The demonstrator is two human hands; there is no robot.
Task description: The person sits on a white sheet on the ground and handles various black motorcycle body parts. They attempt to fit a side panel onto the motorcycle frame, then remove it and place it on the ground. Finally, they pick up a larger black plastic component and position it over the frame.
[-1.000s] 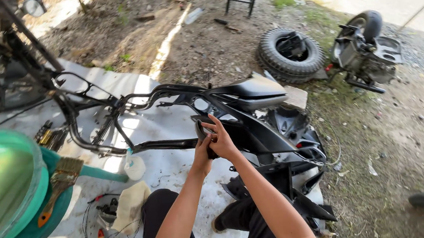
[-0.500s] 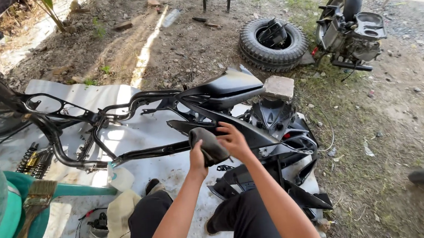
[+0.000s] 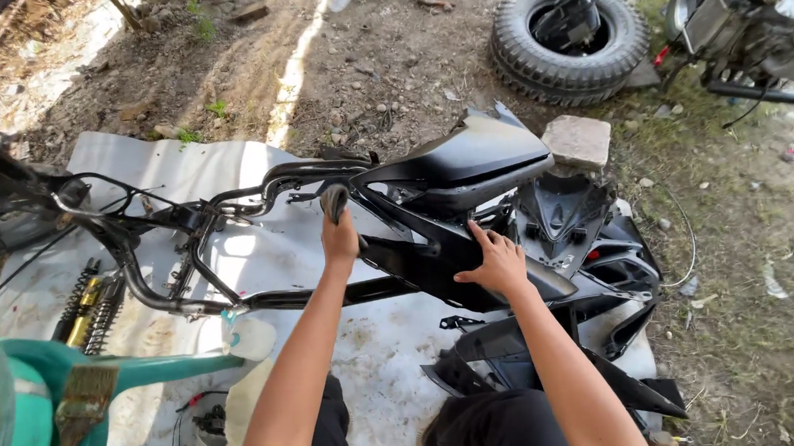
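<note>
A bare black scooter frame lies on a white sheet, with black plastic body panels fitted at its rear. My left hand grips a small dark part held up against the frame's upper tube. My right hand rests flat with fingers spread on the black side panel. More loose black panels are piled to the right of my right hand.
A tyre lies on the dirt at the back, beside another stripped scooter. A stone block sits behind the panels. Shock absorbers lie at left. A green plastic chair holds a paintbrush.
My hands have parted: the left rose to the frame's upper tube with the dark part, and the right moved rightwards onto the side panel. The camera has come closer.
</note>
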